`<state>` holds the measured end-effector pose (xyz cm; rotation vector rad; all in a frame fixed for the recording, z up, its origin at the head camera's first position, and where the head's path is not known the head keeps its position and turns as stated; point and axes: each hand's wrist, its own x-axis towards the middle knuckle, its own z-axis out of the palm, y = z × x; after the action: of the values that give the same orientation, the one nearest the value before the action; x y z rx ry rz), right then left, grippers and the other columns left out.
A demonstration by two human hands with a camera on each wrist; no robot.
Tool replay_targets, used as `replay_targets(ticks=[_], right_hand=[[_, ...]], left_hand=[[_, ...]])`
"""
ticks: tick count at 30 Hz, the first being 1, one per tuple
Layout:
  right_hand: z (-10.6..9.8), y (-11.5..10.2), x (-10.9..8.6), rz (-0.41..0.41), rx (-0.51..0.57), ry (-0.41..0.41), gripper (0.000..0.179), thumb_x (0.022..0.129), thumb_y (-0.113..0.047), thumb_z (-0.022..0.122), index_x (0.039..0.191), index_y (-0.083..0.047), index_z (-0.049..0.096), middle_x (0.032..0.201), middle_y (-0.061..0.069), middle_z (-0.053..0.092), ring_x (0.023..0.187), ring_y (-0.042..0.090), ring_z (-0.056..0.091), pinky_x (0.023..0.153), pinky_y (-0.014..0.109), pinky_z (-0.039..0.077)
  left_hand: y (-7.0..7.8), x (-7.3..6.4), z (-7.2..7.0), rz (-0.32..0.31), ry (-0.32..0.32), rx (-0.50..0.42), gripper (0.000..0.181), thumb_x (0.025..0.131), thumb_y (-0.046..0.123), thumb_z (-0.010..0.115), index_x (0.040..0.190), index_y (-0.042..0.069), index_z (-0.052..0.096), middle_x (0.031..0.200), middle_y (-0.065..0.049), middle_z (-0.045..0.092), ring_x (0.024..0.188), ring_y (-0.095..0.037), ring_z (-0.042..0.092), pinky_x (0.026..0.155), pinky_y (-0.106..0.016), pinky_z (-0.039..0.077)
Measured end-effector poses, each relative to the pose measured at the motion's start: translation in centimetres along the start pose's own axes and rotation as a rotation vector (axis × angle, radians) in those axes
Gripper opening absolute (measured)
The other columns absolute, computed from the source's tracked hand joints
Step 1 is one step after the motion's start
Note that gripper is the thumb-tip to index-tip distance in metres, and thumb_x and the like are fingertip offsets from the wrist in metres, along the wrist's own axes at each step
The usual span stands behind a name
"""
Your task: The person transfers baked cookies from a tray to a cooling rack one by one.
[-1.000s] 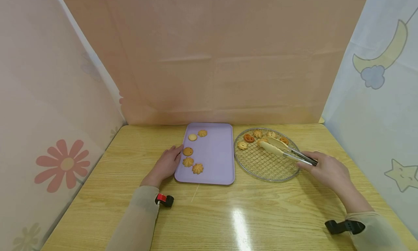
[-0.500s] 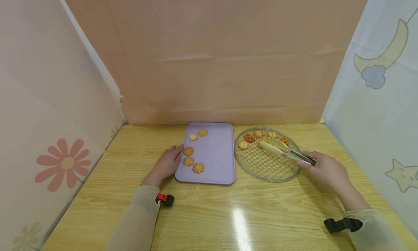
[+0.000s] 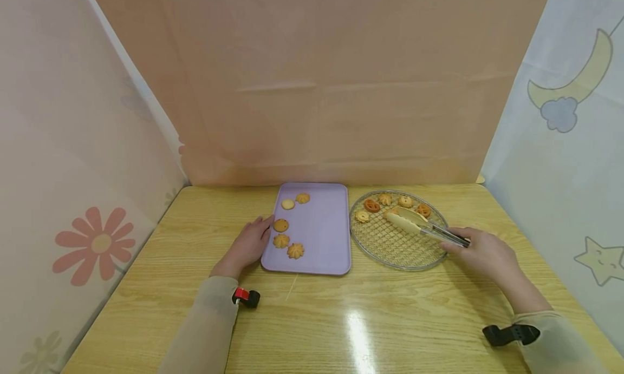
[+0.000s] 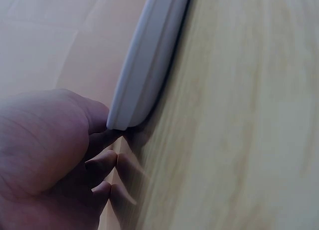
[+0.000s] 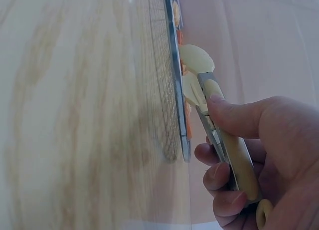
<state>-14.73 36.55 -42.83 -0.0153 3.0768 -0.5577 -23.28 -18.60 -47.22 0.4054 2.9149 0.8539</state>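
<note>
A purple rectangular tray (image 3: 326, 228) lies on the table, with several cookies along its left side, among them a flower-shaped cookie (image 3: 295, 250). My left hand (image 3: 249, 241) is at the tray's left edge; in the left wrist view its thumb and index finger (image 4: 102, 135) pinch the rim. My right hand (image 3: 487, 254) grips a pair of tongs (image 3: 407, 224) with pale tips and metal arms. Those tips are around a golden cookie (image 3: 391, 211) on a round wire rack (image 3: 390, 249); the tips partly hide it. In the right wrist view, thumb and fingers wrap the tongs' handles (image 5: 239, 165).
Several other cookies line the rack's far side, including a pretzel-shaped one (image 3: 372, 205) and another pretzel shape (image 3: 423, 210). The rack stands close beside the tray's right edge. A brown backdrop (image 3: 317, 92) rises behind the wooden table (image 3: 312, 320), with printed curtains at both sides.
My right hand has shifted slightly left, and the tongs' arms look a little closer together around the cookie. My left hand and the tray stay in place.
</note>
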Motion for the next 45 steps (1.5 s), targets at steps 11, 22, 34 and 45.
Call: replay_targets(ticks=[11, 22, 34, 45], right_hand=[[0.2, -0.2, 0.2, 0.004, 0.000, -0.017, 0.081, 0.103, -0.062, 0.071, 0.155, 0.000, 0.060, 0.106, 0.023, 0.078, 0.099, 0.051, 0.072, 0.060, 0.044, 0.050], [0.0, -0.4, 0.1, -0.007, -0.001, 0.013, 0.080, 0.105, -0.062, 0.069, 0.156, -0.001, 0.059, 0.139, 0.037, 0.066, 0.115, 0.062, 0.066, 0.067, 0.058, 0.056], [-0.9, -2.1, 0.2, -0.028, 0.033, 0.036, 0.082, 0.104, -0.063, 0.070, 0.159, -0.004, 0.057, 0.130, 0.028, 0.074, 0.105, 0.046, 0.073, 0.065, 0.049, 0.053], [-0.8, -5.2, 1.6, -0.094, 0.031, 0.064, 0.082, 0.102, -0.063, 0.072, 0.159, -0.006, 0.058, 0.144, 0.030, 0.066, 0.092, 0.033, 0.071, 0.065, 0.046, 0.052]], left_hand=[[-1.7, 0.8, 1.1, 0.026, 0.032, -0.018, 0.050, 0.118, 0.016, 0.049, 0.165, 0.002, 0.049, 0.165, -0.024, 0.052, 0.161, -0.048, 0.032, 0.134, -0.065, 0.019], [-1.5, 0.7, 0.9, 0.023, 0.035, -0.022, 0.050, 0.118, 0.017, 0.050, 0.166, 0.004, 0.049, 0.165, -0.023, 0.052, 0.161, -0.047, 0.033, 0.133, -0.064, 0.020], [-2.4, 1.2, 1.3, 0.018, 0.027, -0.027, 0.051, 0.117, 0.016, 0.051, 0.167, 0.004, 0.048, 0.165, -0.023, 0.052, 0.163, -0.046, 0.031, 0.135, -0.063, 0.016], [-1.4, 0.4, 0.6, 0.058, 0.042, -0.037, 0.049, 0.117, 0.016, 0.051, 0.164, 0.003, 0.052, 0.162, -0.026, 0.054, 0.160, -0.048, 0.034, 0.133, -0.064, 0.020]])
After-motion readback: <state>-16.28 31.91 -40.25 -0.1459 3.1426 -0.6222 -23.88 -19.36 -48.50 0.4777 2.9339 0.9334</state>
